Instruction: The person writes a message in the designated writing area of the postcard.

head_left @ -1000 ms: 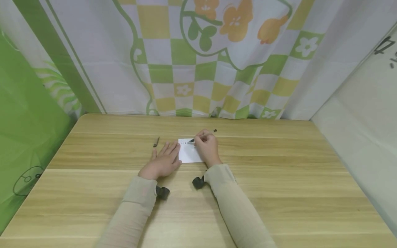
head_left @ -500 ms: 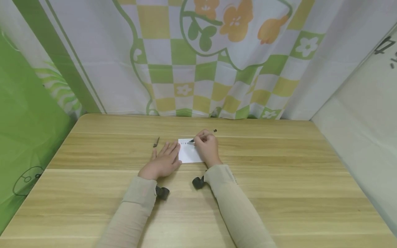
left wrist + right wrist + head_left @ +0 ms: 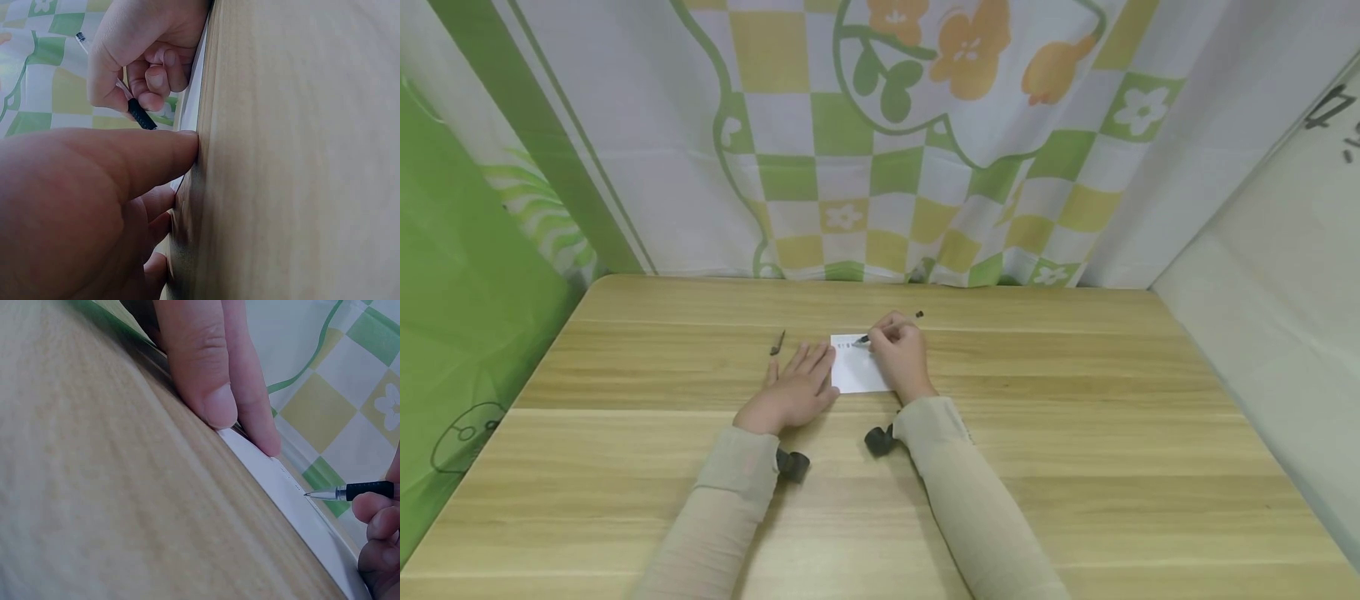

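A small white sheet of paper (image 3: 859,375) lies on the wooden table, with a short row of dark marks near its top edge. My right hand (image 3: 904,358) pinches a pen (image 3: 369,490) with a black grip and a clear barrel. Its tip is right at the row of marks in the right wrist view. My left hand (image 3: 793,392) lies with fingers spread along the paper's left edge. In the left wrist view its thumb (image 3: 169,153) presses at the near edge of the sheet. Part of the paper's right side is hidden under my right hand.
Left of the paper lies a slim dark piece (image 3: 777,342), like a pen cap. The table (image 3: 1075,467) reaches back to a checked, flowered curtain (image 3: 842,179). A green cloth (image 3: 467,275) hangs at the left, a pale wall (image 3: 1285,250) stands right.
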The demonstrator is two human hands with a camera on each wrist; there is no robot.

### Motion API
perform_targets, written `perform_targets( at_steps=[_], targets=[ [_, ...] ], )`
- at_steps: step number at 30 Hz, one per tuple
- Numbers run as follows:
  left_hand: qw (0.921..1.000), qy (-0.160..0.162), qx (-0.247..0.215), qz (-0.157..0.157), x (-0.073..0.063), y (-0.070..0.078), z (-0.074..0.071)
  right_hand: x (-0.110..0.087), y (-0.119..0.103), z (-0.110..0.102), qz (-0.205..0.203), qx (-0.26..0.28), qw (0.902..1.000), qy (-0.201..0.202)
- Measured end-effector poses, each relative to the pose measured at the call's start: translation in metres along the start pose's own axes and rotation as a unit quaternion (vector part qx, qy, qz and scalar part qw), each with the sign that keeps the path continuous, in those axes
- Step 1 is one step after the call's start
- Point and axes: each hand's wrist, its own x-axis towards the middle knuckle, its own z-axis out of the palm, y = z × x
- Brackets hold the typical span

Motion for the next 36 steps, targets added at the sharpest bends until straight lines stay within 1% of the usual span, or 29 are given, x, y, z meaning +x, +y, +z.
perform_targets(
  at_steps=[6, 21, 36],
  targets=[
    [1.0000, 0.001, 0.001, 0.000, 0.0004, -0.0007, 0.0005, 0.0005, 0.0011, 0.0005, -0.007, 0.000, 1.0000, 0.006],
    [1.0000, -0.001, 0.003, -0.001, 0.0007, -0.0004, 0.0005, 0.0007, 0.0023, 0.0005, -0.004, 0.006, 0.9999, 0.008],
    [1.0000, -0.001, 0.003, 0.000, 0.0003, -0.0006, 0.0005, -0.0004, 0.0018, 0.0001, -0.001, -0.001, 1.0000, 0.008]
  ],
)
